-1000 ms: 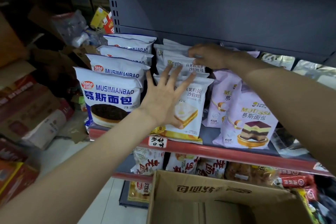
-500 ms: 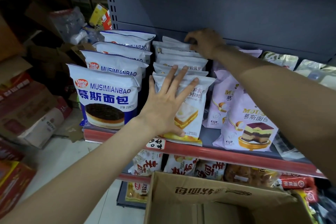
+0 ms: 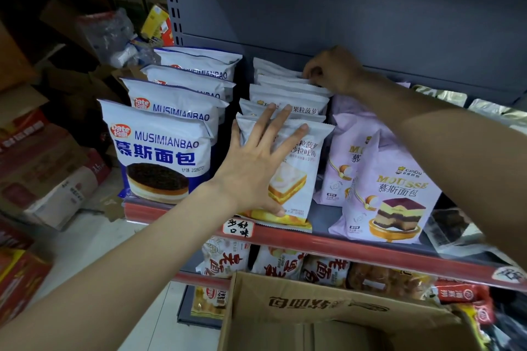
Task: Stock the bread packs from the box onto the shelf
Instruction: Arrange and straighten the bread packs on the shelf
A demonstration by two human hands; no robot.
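Observation:
A row of white sandwich-bread packs stands upright on the red-edged shelf [image 3: 356, 245]. My left hand [image 3: 256, 162] lies flat, fingers spread, against the front pack [image 3: 299, 179] of that row. My right hand [image 3: 332, 71] reaches to the back of the row, with its fingers pinched on the top edge of the rearmost packs [image 3: 281, 72]. The brown cardboard box [image 3: 313, 305] sits below at the bottom middle; its inside is mostly out of view.
White-and-blue mousse bread bags [image 3: 159, 157] stand left of the row, lilac mousse bags [image 3: 387, 188] right of it. Silver packs [image 3: 496, 111] sit far right. Lower shelf holds more packs [image 3: 225, 259]. Cartons [image 3: 48, 179] pile on the floor at left.
My right hand has moved from the middle of the row to its back, near the shelf's rear wall. My left hand has stayed pressed on the front pack.

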